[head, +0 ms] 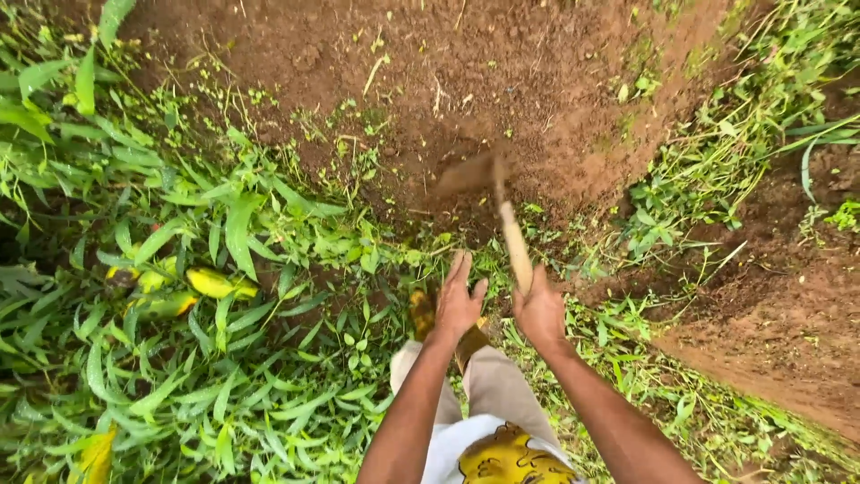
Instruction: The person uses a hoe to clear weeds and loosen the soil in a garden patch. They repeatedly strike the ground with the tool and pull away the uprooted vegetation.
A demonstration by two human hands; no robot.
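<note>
Nearest me, my right hand is clamped on the wooden handle of the hoe, its blade over bare soil farther off, while my left hand hangs spread, holding nothing, weeds at left; mid-stroke, I judge.

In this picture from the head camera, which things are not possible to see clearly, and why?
- Hoe blade, head view: smeared by motion blur, so its shape and edge are unclear.
- Handle: its lower end is hidden inside the right hand.
- Left hand: open, its palm faces away.
- Feet: mostly covered by the hands, legs and weeds.
- Shirt: cut off by the bottom edge.
</note>
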